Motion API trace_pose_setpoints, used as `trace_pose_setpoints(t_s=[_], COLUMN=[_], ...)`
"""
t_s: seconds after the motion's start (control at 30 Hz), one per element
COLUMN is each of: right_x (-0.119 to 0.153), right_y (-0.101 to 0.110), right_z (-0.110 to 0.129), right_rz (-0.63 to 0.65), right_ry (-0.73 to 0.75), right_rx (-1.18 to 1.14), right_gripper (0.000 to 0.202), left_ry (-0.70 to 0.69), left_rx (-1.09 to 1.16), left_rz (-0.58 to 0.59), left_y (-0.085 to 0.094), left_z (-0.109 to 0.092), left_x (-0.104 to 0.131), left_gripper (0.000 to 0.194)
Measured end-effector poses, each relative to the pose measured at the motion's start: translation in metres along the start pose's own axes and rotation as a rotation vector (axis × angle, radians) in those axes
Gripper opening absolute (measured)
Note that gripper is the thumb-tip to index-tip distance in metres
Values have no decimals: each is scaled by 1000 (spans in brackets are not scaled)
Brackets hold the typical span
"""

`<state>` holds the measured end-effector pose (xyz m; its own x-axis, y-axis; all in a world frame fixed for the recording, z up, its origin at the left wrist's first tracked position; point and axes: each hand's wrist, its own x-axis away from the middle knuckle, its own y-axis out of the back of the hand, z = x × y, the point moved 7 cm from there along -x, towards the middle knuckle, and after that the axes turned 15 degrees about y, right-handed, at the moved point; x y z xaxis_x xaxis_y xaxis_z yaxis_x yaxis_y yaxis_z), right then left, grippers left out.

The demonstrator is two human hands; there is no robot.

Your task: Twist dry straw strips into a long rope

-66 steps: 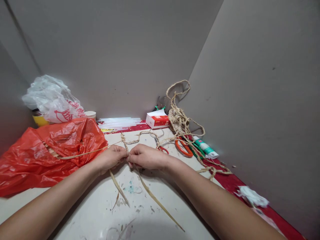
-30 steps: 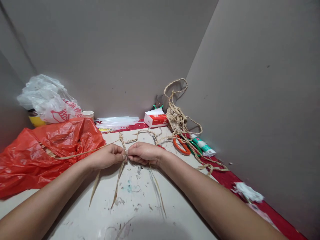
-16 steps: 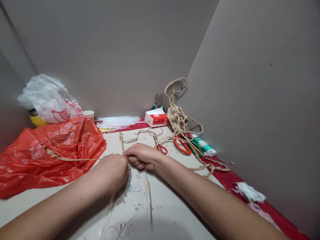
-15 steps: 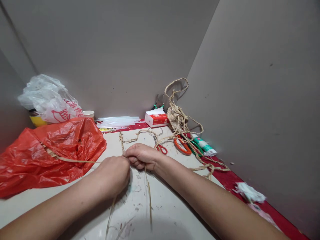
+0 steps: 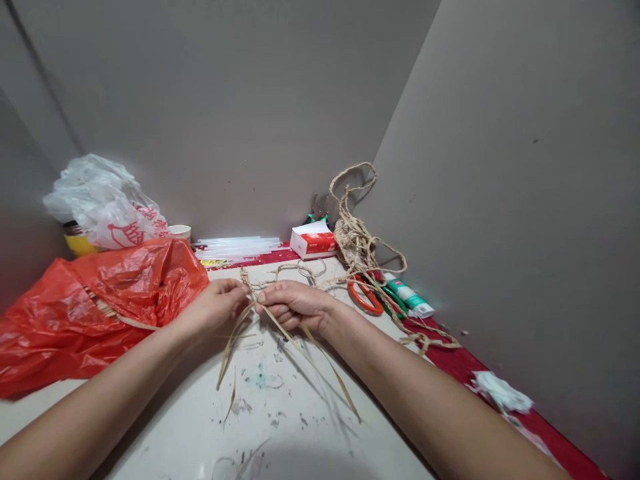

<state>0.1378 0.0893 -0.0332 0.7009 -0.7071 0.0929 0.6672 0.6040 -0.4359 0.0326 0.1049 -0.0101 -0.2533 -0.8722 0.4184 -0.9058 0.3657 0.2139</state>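
I see a stained white table (image 5: 300, 447), grey walls (image 5: 280, 100). Mid-table, the braid (image 5: 245, 277) points far, long axis near-to-far. The right hand (image 5: 297, 305) has fingers clamped on strands (image 5: 345, 392); for the left hand (image 5: 223, 307), I can't tell.

Behind the red-and-white box (image 5: 313, 241), a green-trimmed tool (image 5: 311, 219) was partly hidden. In front of the box, the right hand (image 5: 296, 303) covered part of the pale strands (image 5: 281, 329), and what the left hand (image 5: 220, 307) touched was too small to tell. Left of the box, the view's edge cut off the red bag (image 5: 100, 340); right of the box, the green-and-white tube (image 5: 410, 297) bore unreadably small print.
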Motion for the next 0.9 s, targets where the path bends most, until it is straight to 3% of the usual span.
trace_pose_setpoints(t_s=[0.07,0.13,0.3,0.43,0.6,0.9], right_x=[0,0,4,6,8,14], right_y=[0,0,1,1,2,4], right_z=[-1,-2,1,6,12,20], right_rz=[17,21,8,-25,-40,-51], right_ry=[1,3,12,14,40,-17], right_rx=[28,71,261,509,812,965], right_gripper=[13,14,14,18,18,14], left_ry=[150,225,155,118,133,71], left_rx=[148,184,10,-130,-117,-200], left_rz=[193,270,133,145,179,88], left_y=[-18,-27,-19,-21,-23,-19], left_z=[17,26,20,15,18,28], left_x=[-4,-1,4,6,6,-4], left_gripper=[22,23,23,27,27,24])
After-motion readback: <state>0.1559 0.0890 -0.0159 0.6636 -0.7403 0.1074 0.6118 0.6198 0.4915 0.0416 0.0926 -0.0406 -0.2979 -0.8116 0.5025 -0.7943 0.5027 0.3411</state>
